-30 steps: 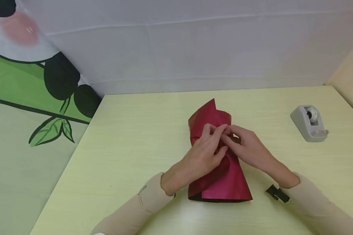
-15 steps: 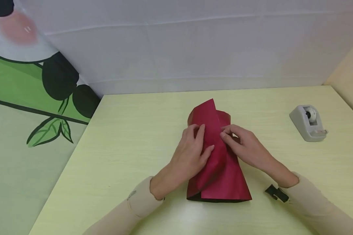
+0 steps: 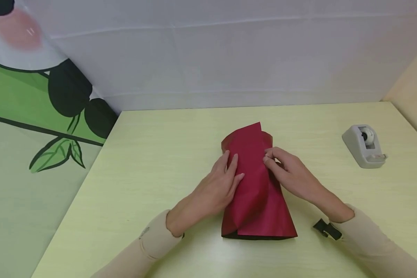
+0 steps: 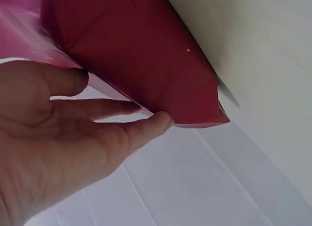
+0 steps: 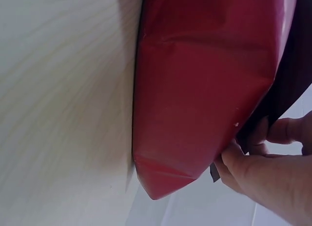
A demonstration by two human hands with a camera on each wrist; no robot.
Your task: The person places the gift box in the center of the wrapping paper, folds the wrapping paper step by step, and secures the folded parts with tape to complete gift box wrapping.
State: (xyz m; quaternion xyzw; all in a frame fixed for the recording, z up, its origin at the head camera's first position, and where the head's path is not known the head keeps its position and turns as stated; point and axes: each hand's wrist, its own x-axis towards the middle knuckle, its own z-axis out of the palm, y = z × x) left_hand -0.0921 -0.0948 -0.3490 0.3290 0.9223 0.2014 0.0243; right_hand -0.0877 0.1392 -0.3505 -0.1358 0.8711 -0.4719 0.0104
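Observation:
Dark red wrapping paper (image 3: pixel 247 181) lies on the table, folded over into a sleeve with overlapping flaps. Its near end gapes, showing a dark inside. My left hand (image 3: pixel 213 187) rests along the left side, fingertips on the paper and fingers fairly straight. In the left wrist view, the fingertips (image 4: pixel 163 119) touch the folded edge of the paper. My right hand (image 3: pixel 292 170) pinches the flap's edge on the right side between thumb and fingers. The right wrist view shows these fingers (image 5: pixel 239 155) tucked at the rim, with the paper's dark underside beside them.
A grey tape dispenser (image 3: pixel 365 146) with a roll of clear tape stands at the right of the pale wooden table (image 3: pixel 153 154). Behind the table hangs a white cloth (image 3: pixel 229 58). A black buckle (image 3: pixel 328 229) sits by the right sleeve.
My left hand has drawn back to the left, away from the right hand. The upper flap has swung right and lies flatter. The right hand has barely moved.

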